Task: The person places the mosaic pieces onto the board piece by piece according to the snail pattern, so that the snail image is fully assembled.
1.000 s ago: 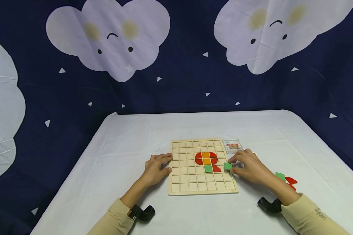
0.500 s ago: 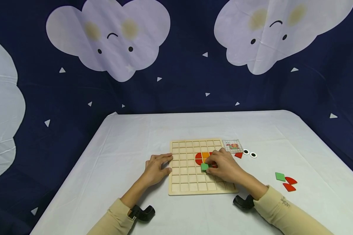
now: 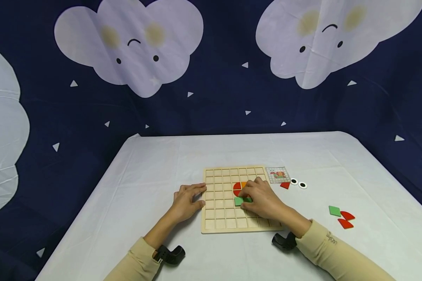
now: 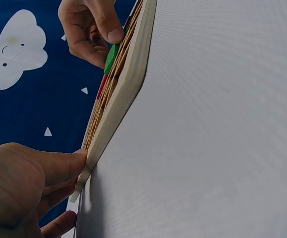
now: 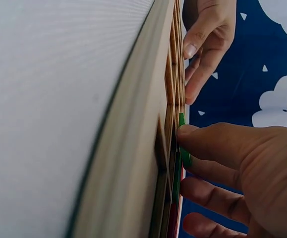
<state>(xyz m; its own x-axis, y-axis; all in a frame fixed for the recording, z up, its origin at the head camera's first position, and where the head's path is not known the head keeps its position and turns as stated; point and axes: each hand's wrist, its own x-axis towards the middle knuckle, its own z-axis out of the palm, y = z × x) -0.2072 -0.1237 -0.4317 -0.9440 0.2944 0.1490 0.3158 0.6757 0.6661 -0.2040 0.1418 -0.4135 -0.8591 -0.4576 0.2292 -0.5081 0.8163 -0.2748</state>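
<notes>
A wooden grid board point(image 3: 226, 227) lies on the white table. My right hand point(image 3: 263, 198) pinches a green square tile point(image 3: 238, 201) between thumb and fingers over a cell below the red pieces point(image 3: 237, 189); in the right wrist view the held green tile point(image 5: 185, 154) looks slightly tilted at the cell. Another green tile point(image 3: 248, 200) sits just right of it, partly covered by the hand. Part of an orange tile point(image 3: 244, 184) shows above; other laid pieces are hidden. My left hand point(image 3: 185, 201) rests its fairly straight fingers and thumb against the board's left edge.
A small printed pattern card point(image 3: 278, 175) lies at the board's upper right corner. Beside it are a red quarter piece point(image 3: 285, 185) and two eye discs point(image 3: 303, 185). Farther right lie a green tile point(image 3: 335, 211) and two red pieces point(image 3: 346, 223).
My right hand has carried the green tile leftward from the board's right edge, past the laid green tile, and lowered it to a cell on that tile's left. My left hand has stayed put.
</notes>
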